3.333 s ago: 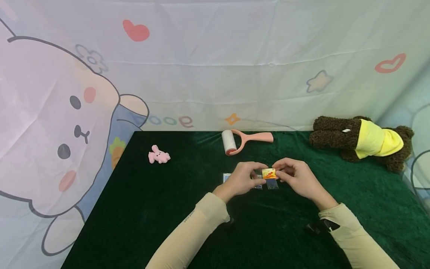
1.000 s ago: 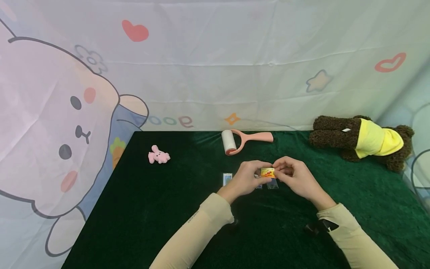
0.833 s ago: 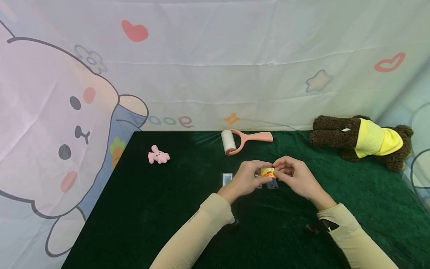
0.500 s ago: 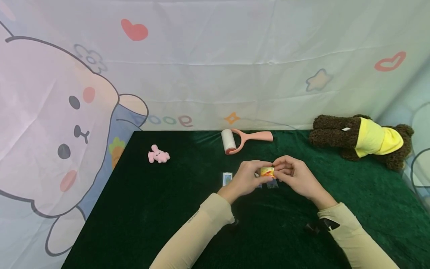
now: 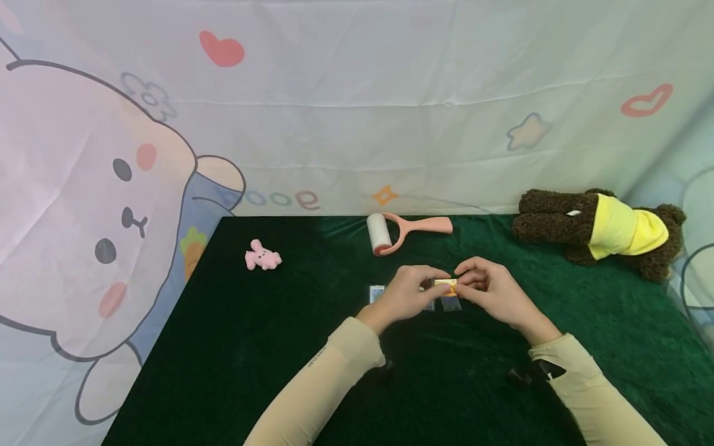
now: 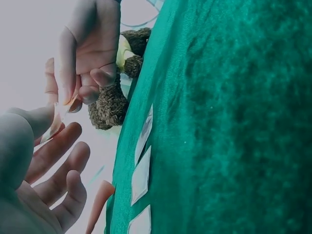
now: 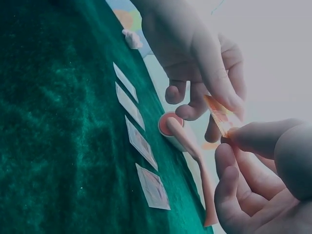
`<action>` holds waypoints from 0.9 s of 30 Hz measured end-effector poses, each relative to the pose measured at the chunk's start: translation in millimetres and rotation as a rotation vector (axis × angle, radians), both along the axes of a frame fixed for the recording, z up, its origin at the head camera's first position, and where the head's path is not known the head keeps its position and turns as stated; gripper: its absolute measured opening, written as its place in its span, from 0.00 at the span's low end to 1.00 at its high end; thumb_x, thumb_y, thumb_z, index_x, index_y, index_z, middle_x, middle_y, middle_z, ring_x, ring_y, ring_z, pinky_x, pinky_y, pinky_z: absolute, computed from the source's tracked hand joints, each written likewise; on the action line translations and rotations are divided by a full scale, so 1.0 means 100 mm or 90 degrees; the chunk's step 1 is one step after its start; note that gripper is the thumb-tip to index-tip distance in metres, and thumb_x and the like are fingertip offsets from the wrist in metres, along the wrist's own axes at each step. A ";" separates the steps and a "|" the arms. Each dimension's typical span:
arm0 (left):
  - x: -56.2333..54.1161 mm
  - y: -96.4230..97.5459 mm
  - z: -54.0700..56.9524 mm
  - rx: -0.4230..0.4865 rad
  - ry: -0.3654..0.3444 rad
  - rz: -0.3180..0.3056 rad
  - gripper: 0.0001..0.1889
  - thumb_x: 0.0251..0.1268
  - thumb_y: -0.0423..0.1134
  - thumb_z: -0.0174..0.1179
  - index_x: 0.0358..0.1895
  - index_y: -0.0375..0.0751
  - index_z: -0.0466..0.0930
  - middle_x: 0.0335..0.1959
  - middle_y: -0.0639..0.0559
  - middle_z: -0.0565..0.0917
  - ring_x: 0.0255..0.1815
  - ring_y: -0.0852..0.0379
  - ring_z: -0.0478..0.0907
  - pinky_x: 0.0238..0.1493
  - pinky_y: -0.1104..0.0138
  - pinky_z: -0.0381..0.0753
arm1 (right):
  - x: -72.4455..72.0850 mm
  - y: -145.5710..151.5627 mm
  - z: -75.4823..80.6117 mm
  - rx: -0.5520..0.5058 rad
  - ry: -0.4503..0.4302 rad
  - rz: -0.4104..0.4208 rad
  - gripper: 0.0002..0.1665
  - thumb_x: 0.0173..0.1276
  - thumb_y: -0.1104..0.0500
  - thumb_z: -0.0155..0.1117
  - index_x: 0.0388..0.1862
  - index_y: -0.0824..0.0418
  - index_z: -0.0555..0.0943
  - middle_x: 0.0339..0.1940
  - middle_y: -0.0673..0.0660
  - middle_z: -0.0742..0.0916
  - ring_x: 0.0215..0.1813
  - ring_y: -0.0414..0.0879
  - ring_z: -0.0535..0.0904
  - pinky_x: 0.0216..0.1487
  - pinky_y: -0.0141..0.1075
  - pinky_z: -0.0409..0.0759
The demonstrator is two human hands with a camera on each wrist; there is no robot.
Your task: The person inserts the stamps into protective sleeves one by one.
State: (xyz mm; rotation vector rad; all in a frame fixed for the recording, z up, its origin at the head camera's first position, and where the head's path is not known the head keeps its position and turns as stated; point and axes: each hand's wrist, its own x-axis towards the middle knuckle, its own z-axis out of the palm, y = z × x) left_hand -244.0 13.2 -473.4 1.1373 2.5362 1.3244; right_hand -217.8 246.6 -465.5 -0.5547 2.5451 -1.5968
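Observation:
Both hands hold a small yellow-orange printed piece [image 5: 447, 284], flat like a card or little packet, above the table. My left hand [image 5: 403, 292] pinches it between thumb and fingertips, the thumb lying across its front. From the other side my right hand [image 5: 495, 293] pinches its right edge with thumb and forefinger. In the right wrist view the piece [image 7: 219, 115] stands tilted between the two thumbs. Below the hands, several small flat cards [image 7: 153, 186], which look clear-sleeved, lie in a row on the green cloth; the left hand partly hides them in the head view.
A lint roller [image 5: 413, 229] with a pink handle lies behind the hands. A small pink plush toy [image 5: 263, 256] is at the back left. At the back right lies a brown teddy bear [image 5: 599, 229] in a yellow top. A printed curtain [image 5: 346, 93] hangs behind the table.
The left thumb has moved up over the front of the yellow piece, covering much of its print. The piece now shows a pale upper edge. The left hand has shifted slightly left.

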 end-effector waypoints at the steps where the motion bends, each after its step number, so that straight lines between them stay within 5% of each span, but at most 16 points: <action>1: 0.00 0.00 0.00 0.002 -0.001 -0.001 0.14 0.80 0.41 0.61 0.60 0.41 0.86 0.52 0.52 0.89 0.42 0.66 0.81 0.44 0.76 0.80 | 0.00 0.00 0.00 0.001 0.001 0.001 0.16 0.76 0.64 0.67 0.58 0.70 0.77 0.43 0.63 0.89 0.41 0.56 0.88 0.38 0.37 0.83; 7: -0.02 0.00 -0.01 0.017 0.004 -0.017 0.12 0.80 0.40 0.61 0.57 0.40 0.88 0.51 0.51 0.90 0.47 0.64 0.82 0.52 0.75 0.80 | 0.00 0.00 0.00 0.005 0.007 0.006 0.18 0.75 0.63 0.68 0.58 0.71 0.76 0.42 0.62 0.89 0.41 0.58 0.88 0.38 0.37 0.83; 15: -0.03 0.00 0.00 0.009 0.037 -0.005 0.10 0.77 0.37 0.64 0.53 0.40 0.91 0.46 0.51 0.88 0.45 0.62 0.81 0.49 0.75 0.79 | 0.01 0.00 0.01 0.011 0.005 0.009 0.17 0.75 0.65 0.68 0.57 0.71 0.76 0.41 0.62 0.88 0.40 0.59 0.87 0.36 0.37 0.82; 27: -0.02 0.01 0.03 0.035 0.002 0.012 0.10 0.77 0.37 0.64 0.53 0.39 0.90 0.47 0.49 0.90 0.46 0.62 0.84 0.52 0.74 0.81 | -0.01 0.03 0.01 -0.002 0.001 0.010 0.16 0.75 0.66 0.67 0.58 0.71 0.78 0.45 0.63 0.90 0.42 0.48 0.89 0.40 0.37 0.86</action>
